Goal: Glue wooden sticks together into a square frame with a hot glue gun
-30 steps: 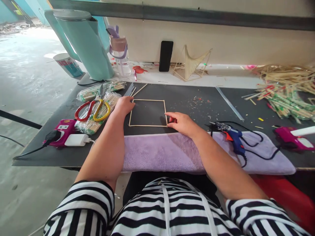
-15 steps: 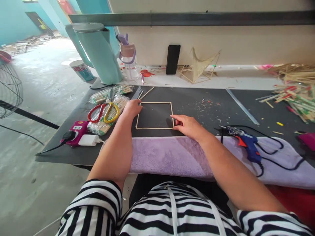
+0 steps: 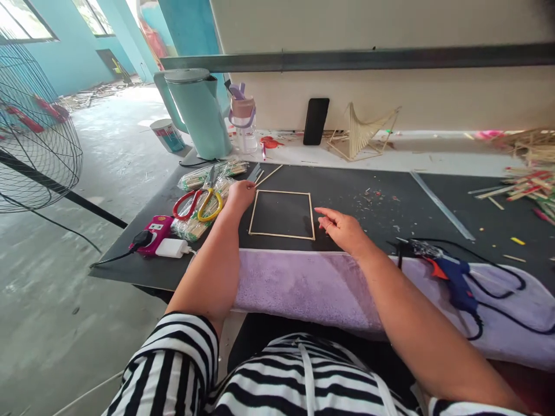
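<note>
A square frame of thin wooden sticks [image 3: 281,235] lies flat on the dark board in front of me. My left hand [image 3: 241,195] is at its far left corner, fingers pinched at the near end of a loose wooden stick [image 3: 271,174]. A second short stick and some grey strips [image 3: 255,173] lie beside those fingers. To the right of the frame, my right hand [image 3: 341,227] hovers apart from it, empty, with its index finger stretched out and the other fingers loosely curled.
Scissors [image 3: 197,205] rest on plastic-wrapped stick bundles [image 3: 191,228] at left, near a pink power strip [image 3: 158,234]. A blue glue gun [image 3: 455,283] with its cord lies on the purple cloth [image 3: 299,283]. Behind stand a kettle [image 3: 197,115], phone [image 3: 316,121] and stick model [image 3: 362,138].
My right hand has let go of the frame's right side and drawn back to the right. My left hand has shifted off the corner toward the loose sticks. The view has tilted up slightly.
</note>
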A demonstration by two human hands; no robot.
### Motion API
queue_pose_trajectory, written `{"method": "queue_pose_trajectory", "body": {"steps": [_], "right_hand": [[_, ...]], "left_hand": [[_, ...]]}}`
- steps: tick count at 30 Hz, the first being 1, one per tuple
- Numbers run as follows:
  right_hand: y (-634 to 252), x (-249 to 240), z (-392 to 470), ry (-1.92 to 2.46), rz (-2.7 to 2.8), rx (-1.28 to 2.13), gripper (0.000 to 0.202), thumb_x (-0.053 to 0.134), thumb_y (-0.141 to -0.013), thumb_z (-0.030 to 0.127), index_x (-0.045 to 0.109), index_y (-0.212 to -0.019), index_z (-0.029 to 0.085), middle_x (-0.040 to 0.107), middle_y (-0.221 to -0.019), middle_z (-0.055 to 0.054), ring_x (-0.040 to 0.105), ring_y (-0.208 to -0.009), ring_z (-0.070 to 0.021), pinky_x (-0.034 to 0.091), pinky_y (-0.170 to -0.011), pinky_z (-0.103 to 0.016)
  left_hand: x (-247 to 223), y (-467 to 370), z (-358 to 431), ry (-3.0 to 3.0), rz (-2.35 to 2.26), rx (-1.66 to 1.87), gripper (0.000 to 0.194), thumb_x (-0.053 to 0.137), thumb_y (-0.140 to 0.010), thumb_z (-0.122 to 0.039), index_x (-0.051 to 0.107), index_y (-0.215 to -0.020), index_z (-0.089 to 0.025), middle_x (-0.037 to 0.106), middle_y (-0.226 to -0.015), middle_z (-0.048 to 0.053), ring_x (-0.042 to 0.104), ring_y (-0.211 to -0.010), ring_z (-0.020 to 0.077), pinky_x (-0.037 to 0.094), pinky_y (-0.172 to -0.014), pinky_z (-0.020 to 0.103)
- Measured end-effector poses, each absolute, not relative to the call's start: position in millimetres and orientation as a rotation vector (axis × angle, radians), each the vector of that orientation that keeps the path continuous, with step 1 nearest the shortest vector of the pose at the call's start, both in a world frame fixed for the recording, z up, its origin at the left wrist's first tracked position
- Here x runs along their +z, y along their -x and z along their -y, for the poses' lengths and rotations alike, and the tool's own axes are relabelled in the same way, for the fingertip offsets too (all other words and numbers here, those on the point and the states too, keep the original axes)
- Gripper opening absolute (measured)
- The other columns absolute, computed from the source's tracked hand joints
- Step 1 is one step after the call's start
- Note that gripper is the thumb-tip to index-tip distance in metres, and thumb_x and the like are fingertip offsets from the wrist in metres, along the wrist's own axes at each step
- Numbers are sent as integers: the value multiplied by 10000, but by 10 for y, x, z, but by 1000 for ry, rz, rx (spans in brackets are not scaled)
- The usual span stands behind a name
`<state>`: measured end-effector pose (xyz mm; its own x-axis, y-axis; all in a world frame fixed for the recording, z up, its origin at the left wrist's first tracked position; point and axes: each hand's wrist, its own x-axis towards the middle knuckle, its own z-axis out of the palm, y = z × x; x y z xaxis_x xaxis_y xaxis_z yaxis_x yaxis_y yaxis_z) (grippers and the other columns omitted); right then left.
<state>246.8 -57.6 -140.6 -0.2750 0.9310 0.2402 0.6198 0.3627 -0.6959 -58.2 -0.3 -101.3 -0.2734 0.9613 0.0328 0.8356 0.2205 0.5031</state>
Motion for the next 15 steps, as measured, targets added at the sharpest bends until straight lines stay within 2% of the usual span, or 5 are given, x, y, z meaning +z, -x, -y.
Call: {"method": "queue_pose_trajectory", "body": {"steps": [2,4,8,12,15], "right_hand": [[-2428,-1423,576,1329,1921,551,380,515,-909,259,713,-1230,211,751,-808,-44,686,-731,-185,553,-752,-336],[-2380,-1423,584,1303,1877,472,387,494,-902,239,714,-1219,209,756,-839,-53,698,-784,-195,557,-806,-350],[-2309,-1398,604,1252,1865,410,407,464,-890,212,712,-1211,179,765,-961,-96,708,-865,-206,558,-854,-359],[-2306,-1371,615,1231,1822,385,414,446,-895,205,695,-1225,186,761,-1014,-102,707,-901,-209,557,-876,-373],[-2325,-1355,612,1209,1785,367,409,429,-907,213,685,-1224,173,758,-990,-107,705,-892,-210,554,-878,-377]], "left_hand": [[-944,618,24,-1621,-2206,752,413,489,-890,-279,756,-1185,-171,786,-877,48,710,-749,173,525,-734,250],[-865,629,20,-1604,-2241,803,398,483,-887,-263,762,-1152,-165,783,-872,41,702,-736,161,514,-708,236],[-738,533,-150,-1747,-2321,569,326,534,-864,-214,793,-1055,-156,791,-972,80,717,-945,198,511,-831,240],[-742,356,-478,-1988,-2298,228,330,583,-831,-122,774,-1100,-114,745,-1188,159,654,-1187,264,477,-998,307],[-824,244,-706,-1999,-2269,145,333,633,-747,-19,763,-1053,-44,718,-1199,244,648,-1202,330,484,-1012,397]]}}
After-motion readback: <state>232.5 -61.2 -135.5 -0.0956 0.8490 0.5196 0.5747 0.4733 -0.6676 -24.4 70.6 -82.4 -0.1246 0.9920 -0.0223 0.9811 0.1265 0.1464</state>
